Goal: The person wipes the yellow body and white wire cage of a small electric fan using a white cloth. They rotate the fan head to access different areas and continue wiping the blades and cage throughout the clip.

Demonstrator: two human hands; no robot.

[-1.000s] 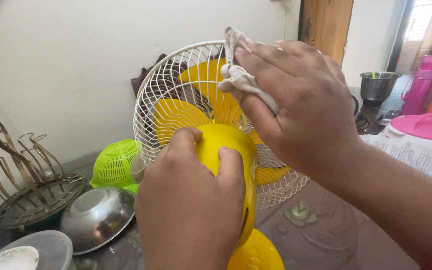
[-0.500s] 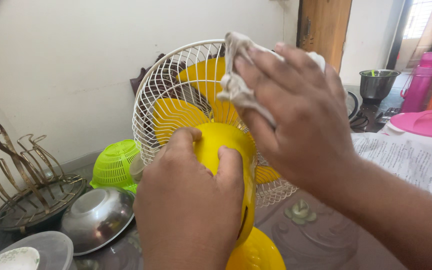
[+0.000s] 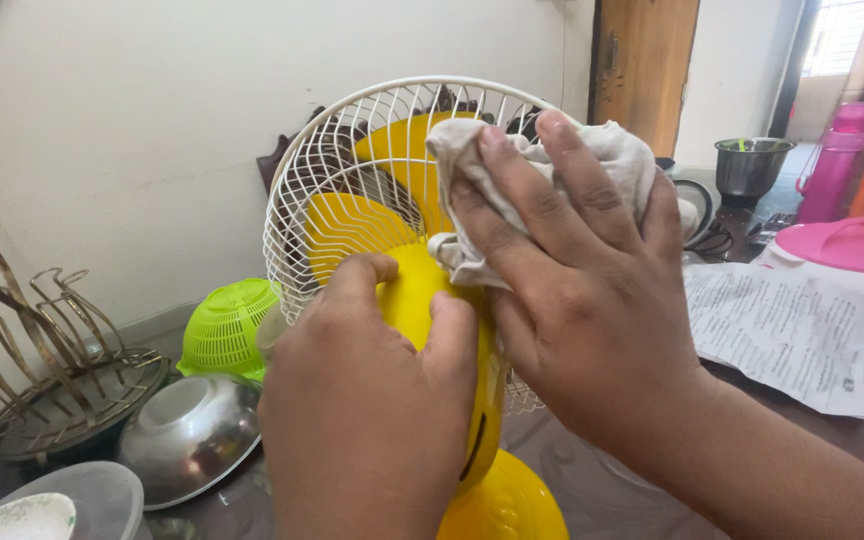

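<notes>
Fan (image 3: 352,215) first, since it's the biggest thing here: small yellow table fan with a white wire cage, standing on the bench (image 3: 782,440) right in front of the wall, its round yellow base (image 3: 507,510) peeking out at the bottom edge. Left hand (image 3: 367,400) is wrapped tight around the yellow motor housing (image 3: 422,295) at the back, thumb up against the cage. Right hand (image 3: 572,290) is spread flat, fingers pressing a crumpled off-white cloth (image 3: 612,150) onto the back of the cage and the top of the housing, so it's gripping the cloth rather than open.

Off to the right lies a white printed paper sheet (image 3: 792,330), rectangular, a bit creased, flat on the bench just below a round pink lid (image 3: 852,245). Behind those, a pink bottle (image 3: 837,160) and a steel pot (image 3: 747,170).

Left side: a brass-coloured wire rack (image 3: 42,350), a steel bowl (image 3: 187,435) lying tilted, and a lime green plastic colander (image 3: 222,325) tucked just beside the cage. A clear plastic lid (image 3: 92,495) sits in the bottom corner.
</notes>
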